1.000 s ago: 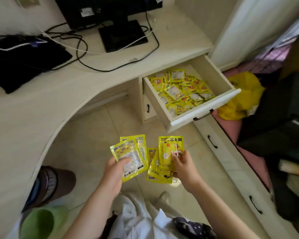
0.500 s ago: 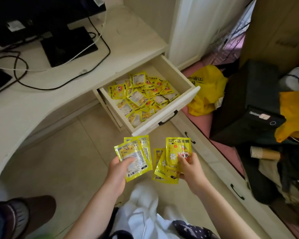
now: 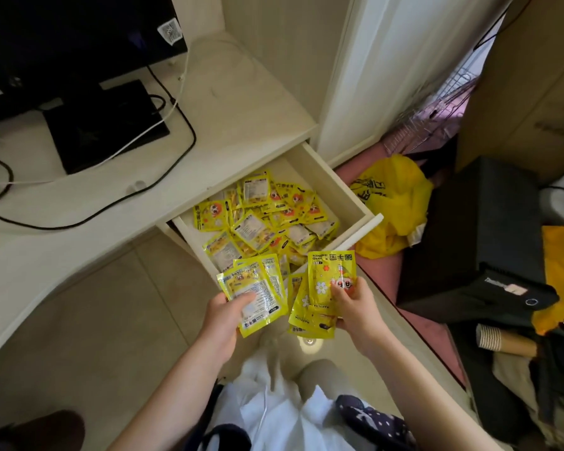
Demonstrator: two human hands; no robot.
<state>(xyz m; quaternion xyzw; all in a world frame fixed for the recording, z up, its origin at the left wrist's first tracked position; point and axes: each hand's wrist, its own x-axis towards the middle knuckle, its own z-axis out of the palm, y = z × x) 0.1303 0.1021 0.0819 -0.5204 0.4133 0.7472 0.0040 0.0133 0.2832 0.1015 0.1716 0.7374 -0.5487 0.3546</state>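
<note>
Yellow sachets held in both hands, just in front of the open drawer [image 3: 324, 177] at the right end of the desk [image 3: 241, 102].

A left bundle [image 3: 264, 281] of fanned sachets is pinched near its lower edge by the left hand [image 3: 223, 315], thumb on top and fingers curled beneath. A right bundle [image 3: 323, 271] is gripped the same way by the right hand [image 3: 355, 304]. Both bundles are held above the floor, apart from each other. More loose sachets [image 3: 264, 219] are heaped inside the drawer. The packets are judged light, thin and pliable, with a glossy film that is likely to be slippery when stacked. A firm pinch across the whole stack near one sealed edge is advised, as single packets could slide out.
</note>
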